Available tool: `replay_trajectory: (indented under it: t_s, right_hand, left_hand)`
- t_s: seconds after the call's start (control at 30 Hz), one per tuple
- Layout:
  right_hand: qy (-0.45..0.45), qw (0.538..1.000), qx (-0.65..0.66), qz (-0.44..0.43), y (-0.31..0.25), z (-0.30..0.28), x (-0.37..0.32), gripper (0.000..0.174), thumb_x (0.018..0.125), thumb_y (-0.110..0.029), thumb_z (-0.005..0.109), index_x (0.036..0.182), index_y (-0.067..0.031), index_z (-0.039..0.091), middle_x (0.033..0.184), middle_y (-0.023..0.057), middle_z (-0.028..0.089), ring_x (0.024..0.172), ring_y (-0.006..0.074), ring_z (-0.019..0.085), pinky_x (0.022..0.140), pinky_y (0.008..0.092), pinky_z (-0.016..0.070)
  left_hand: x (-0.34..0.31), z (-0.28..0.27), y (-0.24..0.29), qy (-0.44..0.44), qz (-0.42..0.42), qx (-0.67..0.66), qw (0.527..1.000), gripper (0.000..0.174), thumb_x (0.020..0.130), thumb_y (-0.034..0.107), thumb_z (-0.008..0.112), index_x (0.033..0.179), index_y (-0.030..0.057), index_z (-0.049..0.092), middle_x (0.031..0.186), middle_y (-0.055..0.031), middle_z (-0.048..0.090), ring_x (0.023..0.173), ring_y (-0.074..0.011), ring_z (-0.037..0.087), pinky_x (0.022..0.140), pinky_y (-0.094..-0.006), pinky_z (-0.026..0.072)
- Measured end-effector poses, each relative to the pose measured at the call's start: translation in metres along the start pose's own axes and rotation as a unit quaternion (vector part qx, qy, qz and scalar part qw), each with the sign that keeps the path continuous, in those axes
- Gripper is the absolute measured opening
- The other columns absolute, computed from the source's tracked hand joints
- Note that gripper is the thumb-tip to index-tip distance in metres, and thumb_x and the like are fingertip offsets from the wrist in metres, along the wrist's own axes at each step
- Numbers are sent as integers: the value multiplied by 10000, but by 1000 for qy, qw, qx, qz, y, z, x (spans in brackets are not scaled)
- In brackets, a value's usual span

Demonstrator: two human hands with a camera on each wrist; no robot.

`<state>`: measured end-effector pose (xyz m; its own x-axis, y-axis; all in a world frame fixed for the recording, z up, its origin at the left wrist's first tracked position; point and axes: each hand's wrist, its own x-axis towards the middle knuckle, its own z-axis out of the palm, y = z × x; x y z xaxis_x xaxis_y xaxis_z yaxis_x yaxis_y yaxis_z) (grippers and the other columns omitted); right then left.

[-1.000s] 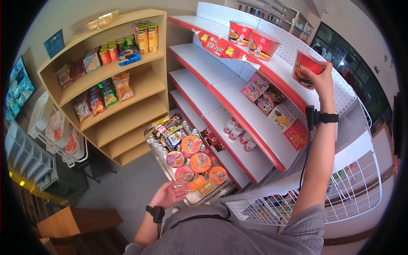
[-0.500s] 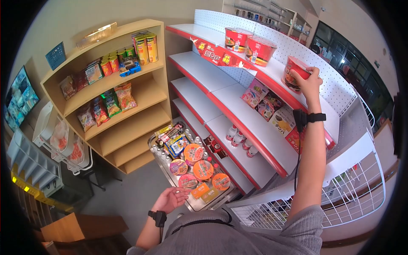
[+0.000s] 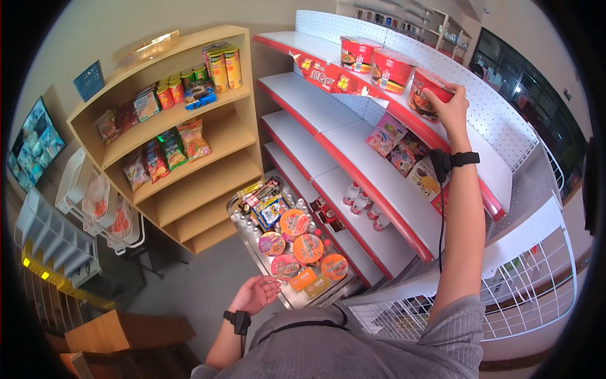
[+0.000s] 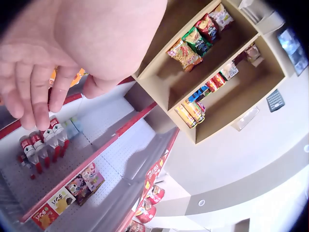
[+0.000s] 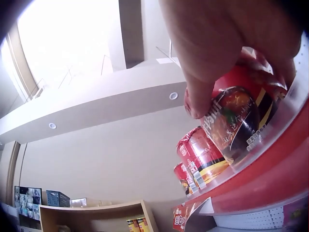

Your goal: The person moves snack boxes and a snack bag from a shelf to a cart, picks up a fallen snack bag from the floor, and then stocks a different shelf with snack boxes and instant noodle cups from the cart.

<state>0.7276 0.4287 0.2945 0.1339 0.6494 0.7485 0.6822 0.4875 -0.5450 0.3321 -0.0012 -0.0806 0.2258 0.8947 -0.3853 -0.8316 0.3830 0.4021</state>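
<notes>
My right hand (image 3: pixel 452 108) grips a red instant noodle cup (image 3: pixel 421 96) around its upper part, at the top shelf (image 3: pixel 480 148) of the white-and-red rack. In the right wrist view that noodle cup (image 5: pixel 241 116) stands close behind the shelf's clear front lip, thumb against its side. Two similar cups, the nearer one (image 3: pixel 391 71) and the farther one (image 3: pixel 358 54), stand in line to its left. My left hand (image 3: pixel 255 294) holds nothing, its fingers loosely bent, beside a metal cart (image 3: pixel 287 297). Lidded bowls (image 3: pixel 308 249) and orange boxes (image 3: pixel 303 279) lie on the cart.
Lower rack shelves carry snack packets (image 3: pixel 404 155) and red-labelled bottles (image 3: pixel 361 202). A wooden shelf unit (image 3: pixel 208 164) with chip bags (image 3: pixel 192 139) and yellow canisters (image 3: pixel 232 66) stands at left. A white wire basket (image 3: pixel 524 284) is near my right arm.
My right hand has moved left along the top shelf with the noodle cup, bringing it beside the other two. My left hand stays by the cart.
</notes>
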Motion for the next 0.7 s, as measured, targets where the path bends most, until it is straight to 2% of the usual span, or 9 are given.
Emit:
replay_trajectory:
  t_s: [0.23, 0.5, 0.6, 0.7]
  right_hand:
    - [9, 1000, -4, -16, 11, 6, 2, 883, 723, -519, 875, 1310, 17, 492, 1264, 327, 531, 1228, 430, 484, 1031, 456, 450]
    - [10, 1000, -6, -23, -9, -2, -17, 853, 742, -476, 864, 1360, -41, 470, 1315, 311, 457, 1230, 432, 490, 1020, 437, 468]
    - [1, 1000, 5, -10, -17, -6, -22, 850, 742, -451, 865, 1366, -36, 463, 1311, 314, 467, 1232, 429, 488, 1025, 438, 465]
    - [-6, 1000, -4, -27, -1, -3, -14, 850, 740, -440, 867, 1368, -35, 461, 1310, 314, 478, 1228, 430, 495, 1028, 445, 464]
  left_hand:
    - [1, -3, -4, 8, 6, -4, 1000, 406, 1047, 319, 410, 1135, -4, 639, 1145, -176, 704, 1054, -286, 673, 920, -390, 531]
    - [8, -3, -5, 5, -4, -7, 1000, 405, 1049, 319, 418, 1131, -6, 644, 1133, -161, 708, 1056, -276, 673, 926, -390, 532]
    - [9, -1, -4, 4, -9, -3, 1000, 404, 1051, 320, 421, 1134, -7, 642, 1126, -156, 708, 1055, -273, 672, 927, -390, 532]
    - [12, -5, -4, 8, -15, 0, 1000, 405, 1051, 321, 420, 1136, -7, 641, 1123, -153, 708, 1051, -270, 671, 925, -388, 532]
